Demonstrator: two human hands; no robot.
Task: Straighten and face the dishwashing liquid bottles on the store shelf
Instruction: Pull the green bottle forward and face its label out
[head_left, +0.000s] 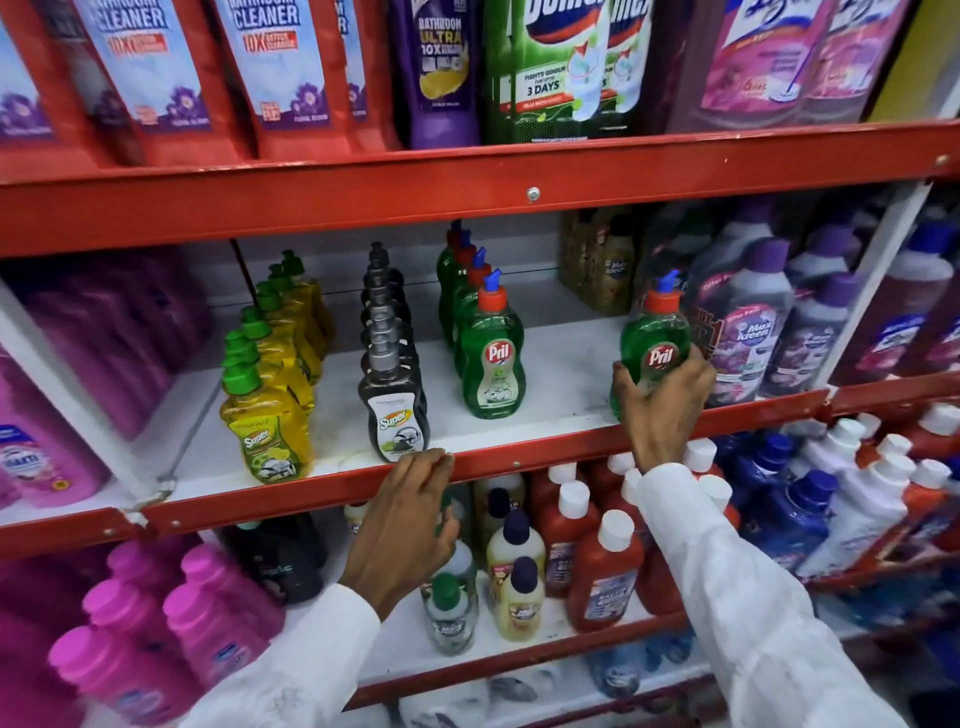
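On the middle shelf (561, 374) stand three rows of dishwashing bottles, labels facing out: yellow ones with green caps (267, 421) at left, black ones (392, 410) in the middle, green Pril ones with red caps (491, 364) to their right. My right hand (662, 405) is shut on a single green Pril bottle (655, 338), upright at the shelf's front right, apart from its row. My left hand (410, 514) rests on the red front rail (311, 493) below the black row, fingers curled over the edge; something green shows under its fingers.
Large purple-capped cleaner bottles (743, 332) crowd the shelf just right of the held bottle. Pink jugs (47, 457) fill the left bay. Bathroom cleaner bottles (280, 73) stand on the shelf above. Red, cream and blue bottles (602, 566) stand on the shelf below.
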